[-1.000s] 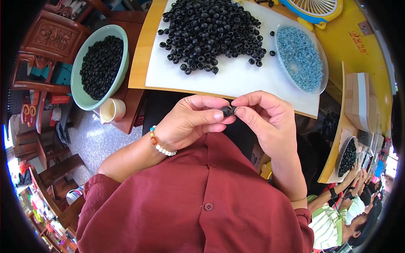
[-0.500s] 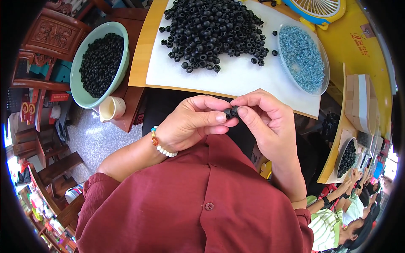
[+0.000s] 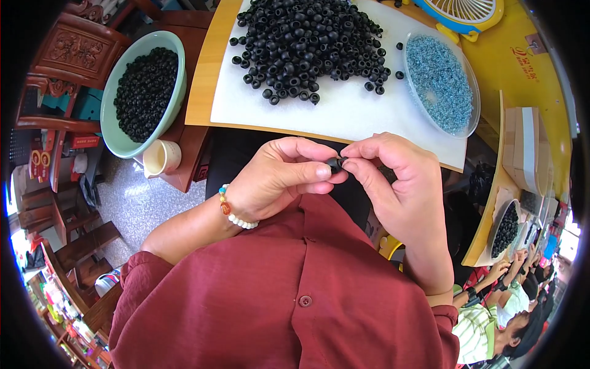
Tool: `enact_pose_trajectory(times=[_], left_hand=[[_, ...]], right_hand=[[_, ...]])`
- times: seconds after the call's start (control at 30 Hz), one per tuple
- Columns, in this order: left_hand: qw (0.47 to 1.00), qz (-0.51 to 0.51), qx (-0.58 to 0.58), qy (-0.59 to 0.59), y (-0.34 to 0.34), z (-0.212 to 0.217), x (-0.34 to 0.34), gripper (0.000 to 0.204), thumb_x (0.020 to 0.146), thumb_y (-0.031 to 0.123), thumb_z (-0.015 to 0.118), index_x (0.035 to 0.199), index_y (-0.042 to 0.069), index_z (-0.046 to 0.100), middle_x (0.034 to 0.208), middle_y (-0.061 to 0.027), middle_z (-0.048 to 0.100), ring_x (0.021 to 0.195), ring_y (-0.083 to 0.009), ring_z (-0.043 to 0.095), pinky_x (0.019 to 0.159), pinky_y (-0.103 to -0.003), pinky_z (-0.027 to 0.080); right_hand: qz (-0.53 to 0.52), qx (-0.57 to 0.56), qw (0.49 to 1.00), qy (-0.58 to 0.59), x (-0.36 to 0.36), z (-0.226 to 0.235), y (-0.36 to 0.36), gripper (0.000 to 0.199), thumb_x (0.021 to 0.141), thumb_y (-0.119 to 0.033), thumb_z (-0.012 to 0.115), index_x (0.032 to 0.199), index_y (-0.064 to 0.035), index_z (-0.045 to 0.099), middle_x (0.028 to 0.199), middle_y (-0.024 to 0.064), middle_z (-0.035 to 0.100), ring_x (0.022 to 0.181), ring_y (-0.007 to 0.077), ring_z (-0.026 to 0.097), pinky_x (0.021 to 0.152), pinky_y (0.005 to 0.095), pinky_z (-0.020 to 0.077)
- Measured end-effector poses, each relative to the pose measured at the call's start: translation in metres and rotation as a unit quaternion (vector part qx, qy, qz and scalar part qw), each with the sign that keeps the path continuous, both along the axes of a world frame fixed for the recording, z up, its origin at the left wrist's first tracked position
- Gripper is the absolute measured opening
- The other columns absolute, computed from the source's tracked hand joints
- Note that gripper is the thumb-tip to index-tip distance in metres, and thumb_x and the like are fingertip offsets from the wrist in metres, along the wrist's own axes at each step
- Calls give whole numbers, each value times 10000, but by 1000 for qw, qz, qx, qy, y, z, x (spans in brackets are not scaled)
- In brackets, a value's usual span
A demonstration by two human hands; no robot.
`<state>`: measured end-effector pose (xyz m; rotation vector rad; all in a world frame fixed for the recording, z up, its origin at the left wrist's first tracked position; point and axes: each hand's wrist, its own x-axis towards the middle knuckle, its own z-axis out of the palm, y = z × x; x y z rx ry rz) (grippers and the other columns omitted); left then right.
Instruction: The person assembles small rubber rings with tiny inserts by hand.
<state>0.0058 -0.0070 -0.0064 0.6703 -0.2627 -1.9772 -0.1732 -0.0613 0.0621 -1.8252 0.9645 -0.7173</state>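
Observation:
Between thumb and fingers, my left hand (image 3: pixel 286 167) pinches a small black rounded piece (image 3: pixel 335 165). At that piece's right end, the thumb and forefinger of my right hand (image 3: pixel 393 178) are closed in a pinch. Whether they grip the piece itself or some tiny part at its end is too small to tell. Beyond my hands, a heap of black rounded pieces with holes (image 3: pixel 307 46) lies on a white sheet (image 3: pixel 246 111). Right of the heap, a clear shallow dish (image 3: pixel 474 117) holds many tiny translucent blue pieces (image 3: pixel 439 77).
Left of the table, a pale green basin (image 3: pixel 179 92) is full of black pieces, with a cream paper cup (image 3: pixel 161 158) below it. A yellow and blue fan (image 3: pixel 464 18) stands at the far right. Co-workers (image 3: pixel 485 329) sit along the right side near another tray (image 3: pixel 505 230).
My right hand has shifted slightly rightward, its fingertips moving a little along the black piece. My left hand stays nearly still, holding the same piece.

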Motion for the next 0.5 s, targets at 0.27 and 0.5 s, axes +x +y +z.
enact_pose_trajectory(times=[0.27,0.5], left_hand=[[999,8,22,35,2,-3,1,210,837,-4,608,1045,20,627,1027,-144,639,928,-239,646,785,-309,565],[995,-21,65,67,4,-1,-3,223,869,77,593,1090,79,629,1056,-89,643,970,-197,627,917,-393,491]], right_hand=[[22,-96,993,60,2,-3,1,129,740,22,680,862,4,642,801,88,654,671,156,630,818,301,458],[-46,-158,986,13,5,-28,16,274,682,-30,744,939,-85,665,909,28,675,818,175,644,979,454,361]])
